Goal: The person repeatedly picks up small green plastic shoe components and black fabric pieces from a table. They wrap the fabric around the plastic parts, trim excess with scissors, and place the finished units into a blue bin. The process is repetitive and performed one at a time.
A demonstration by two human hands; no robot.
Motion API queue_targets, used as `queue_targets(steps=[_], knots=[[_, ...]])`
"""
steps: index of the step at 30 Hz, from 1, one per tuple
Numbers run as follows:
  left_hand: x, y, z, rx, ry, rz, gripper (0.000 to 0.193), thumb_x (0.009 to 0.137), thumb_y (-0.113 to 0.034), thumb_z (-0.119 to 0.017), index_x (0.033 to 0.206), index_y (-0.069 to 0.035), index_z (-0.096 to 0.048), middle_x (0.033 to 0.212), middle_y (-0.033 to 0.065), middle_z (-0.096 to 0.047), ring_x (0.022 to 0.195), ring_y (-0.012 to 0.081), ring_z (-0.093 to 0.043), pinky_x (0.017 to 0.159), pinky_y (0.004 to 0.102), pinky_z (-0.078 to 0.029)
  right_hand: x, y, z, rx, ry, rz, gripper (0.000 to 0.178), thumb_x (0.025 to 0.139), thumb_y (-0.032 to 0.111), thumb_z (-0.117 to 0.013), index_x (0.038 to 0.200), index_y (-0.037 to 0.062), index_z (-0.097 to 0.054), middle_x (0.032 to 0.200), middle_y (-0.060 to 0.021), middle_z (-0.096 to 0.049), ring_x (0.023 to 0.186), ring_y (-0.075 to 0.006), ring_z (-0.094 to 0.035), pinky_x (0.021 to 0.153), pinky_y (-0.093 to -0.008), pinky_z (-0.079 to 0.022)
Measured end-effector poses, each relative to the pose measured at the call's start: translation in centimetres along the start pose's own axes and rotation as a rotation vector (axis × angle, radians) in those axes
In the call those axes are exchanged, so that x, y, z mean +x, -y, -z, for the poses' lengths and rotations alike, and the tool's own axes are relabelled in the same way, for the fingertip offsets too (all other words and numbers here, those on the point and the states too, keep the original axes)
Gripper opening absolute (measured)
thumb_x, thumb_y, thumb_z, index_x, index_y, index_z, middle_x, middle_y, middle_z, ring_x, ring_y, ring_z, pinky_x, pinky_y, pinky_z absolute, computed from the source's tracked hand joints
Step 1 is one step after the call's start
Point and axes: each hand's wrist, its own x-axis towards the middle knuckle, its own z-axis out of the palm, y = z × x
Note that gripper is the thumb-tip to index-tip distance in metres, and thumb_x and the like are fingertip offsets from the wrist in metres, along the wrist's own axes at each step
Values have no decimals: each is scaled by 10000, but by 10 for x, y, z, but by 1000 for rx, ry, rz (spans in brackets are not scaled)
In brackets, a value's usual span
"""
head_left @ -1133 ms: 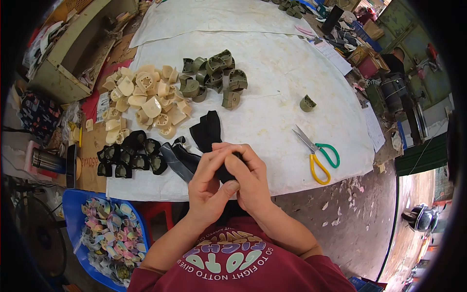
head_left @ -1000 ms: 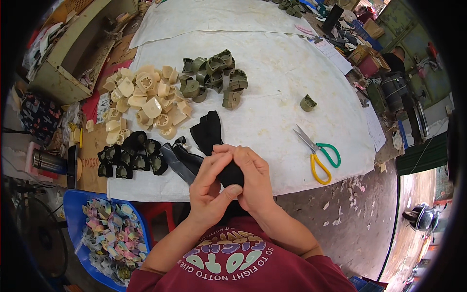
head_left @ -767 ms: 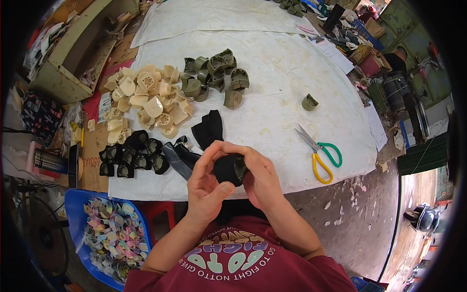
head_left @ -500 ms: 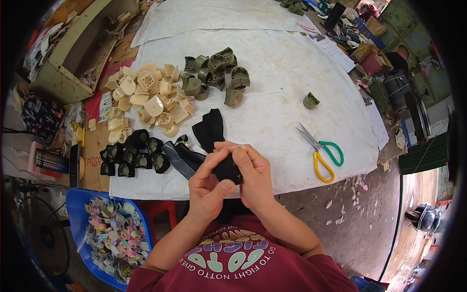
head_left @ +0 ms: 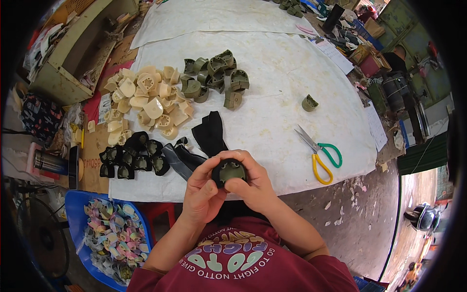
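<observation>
Head view: L hand [head_left: 200,205] & R hand [head_left: 256,187] have fingers clamped round a black-wrapped green block [head_left: 232,171] above the bench's [head_left: 272,131] near edge, hollow face up, R thumb pressing it, prob. to keep it steady & in sight. Black strip [head_left: 209,130] lies just beyond; scissors [head_left: 316,147] toward near R corner, prob. for easy reach, black-covered pcs [head_left: 134,142] grouped toward near L corner, maybe to free the middle.

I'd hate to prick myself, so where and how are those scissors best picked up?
Probably by the yellow loop and green loop, the right hand coming from the near side: the scissors lie flat, open loops facing roughly that way, pointed blades angled away.
</observation>
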Motion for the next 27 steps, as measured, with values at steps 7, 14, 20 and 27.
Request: queue_targets(steps=[7,14,20,27], knots=[[-2,4,9,-74,101,49,401,922,-190,-629,1311,-133,-545,1322,116,-524,1206,274,-538,942,440,-528,7,1,16,85,157,-115,378,832,176,-719,1156,50,-570,944,-18,-614,830,-57,-554,723,-222,-461],[-3,5,11,-197,145,124,409,925,-224,-626,1311,-113,-544,1297,163,-533,1149,312,-577,884,477,-551,14,17,22,84,199,-399,265,813,102,-745,1022,-3,-622,891,-65,-657,631,-82,-588,507,-223,-478],[-8,7,27,-231,247,329,477,919,-254,-632,1346,-86,-503,1266,159,-556,1129,315,-589,880,486,-548,20,11,20,46,76,-398,193,850,174,-724,842,11,-622,739,-62,-627,424,-81,-517,358,-184,-376],[9,-14,0,374,-232,208,499,854,-116,-681,1318,-37,-517,1161,90,-562,937,158,-610,770,298,-536,4,21,9,-790,57,159,495,718,122,-779,1176,63,-603,1111,-68,-592,1011,-174,-595,803,-302,-506]])
